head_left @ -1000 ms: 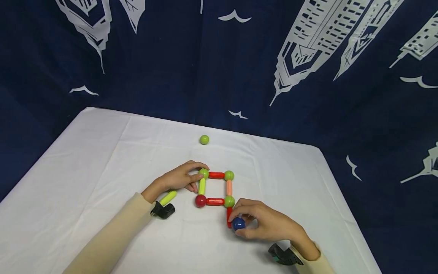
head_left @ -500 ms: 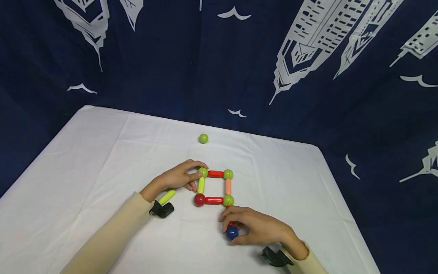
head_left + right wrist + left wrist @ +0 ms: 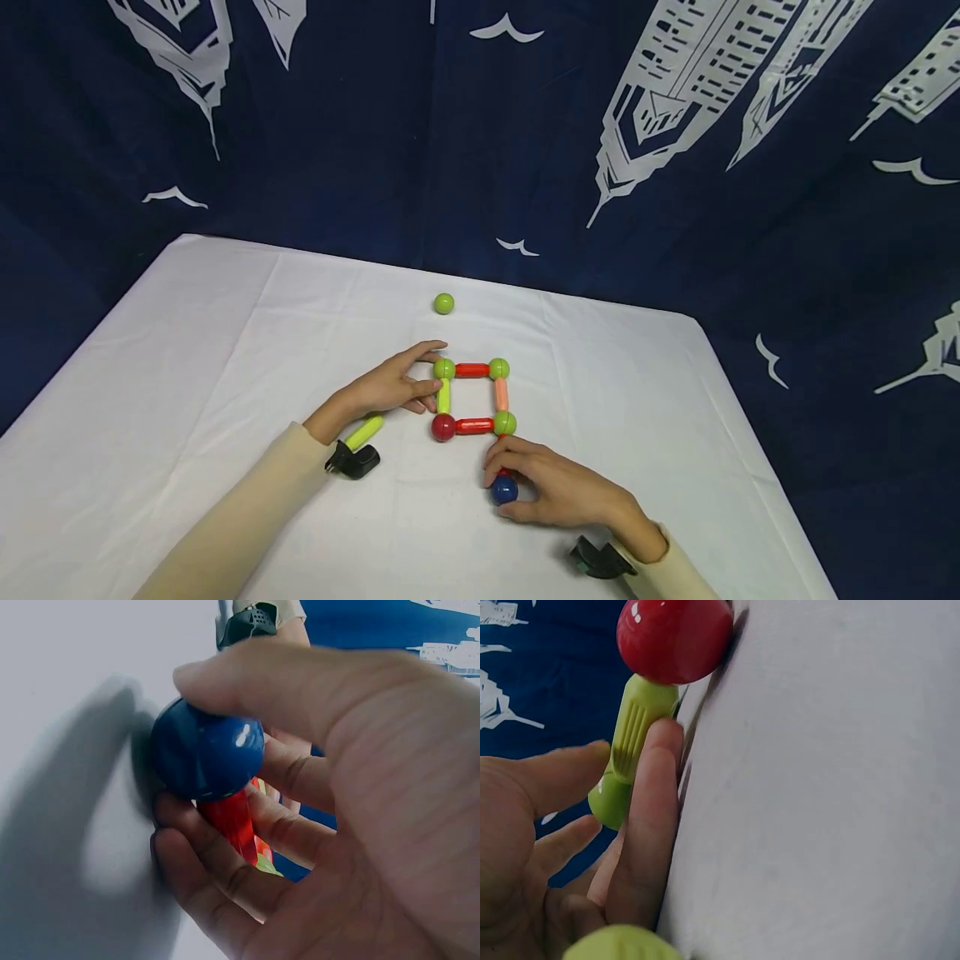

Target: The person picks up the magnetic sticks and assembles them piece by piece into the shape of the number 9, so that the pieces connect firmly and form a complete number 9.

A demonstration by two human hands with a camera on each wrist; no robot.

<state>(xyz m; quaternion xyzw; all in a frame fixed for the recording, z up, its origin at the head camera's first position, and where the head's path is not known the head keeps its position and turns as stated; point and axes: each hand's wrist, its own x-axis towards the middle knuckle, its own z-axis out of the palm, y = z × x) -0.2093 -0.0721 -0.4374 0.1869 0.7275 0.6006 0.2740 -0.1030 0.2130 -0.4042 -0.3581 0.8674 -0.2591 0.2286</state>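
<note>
A square of magnetic rods and balls lies on the white cloth. Its corners are a far-left green ball point(image 3: 444, 369), a far-right green ball point(image 3: 498, 369), a near-right green ball point(image 3: 505, 423) and a dark red ball point(image 3: 443, 427). My left hand point(image 3: 396, 382) is beside the left yellow-green rod point(image 3: 639, 724), fingers mostly straight, thumb and a fingertip at its sides. My right hand point(image 3: 558, 485) grips a blue ball point(image 3: 208, 750) with thumb and fingers. The ball meets the end of a red rod point(image 3: 231, 825), which extends from the near-right corner and is partly hidden by fingers.
A loose green ball point(image 3: 444, 303) lies beyond the square. Next to my left wrist is a loose yellow-green rod point(image 3: 364, 432). The white-covered table point(image 3: 225, 333) ends at a dark blue printed curtain point(image 3: 360, 167).
My right hand has brought the blue ball left to the red rod's end. The square has shifted slightly away from me. My left index finger has lifted off the far-left green ball.
</note>
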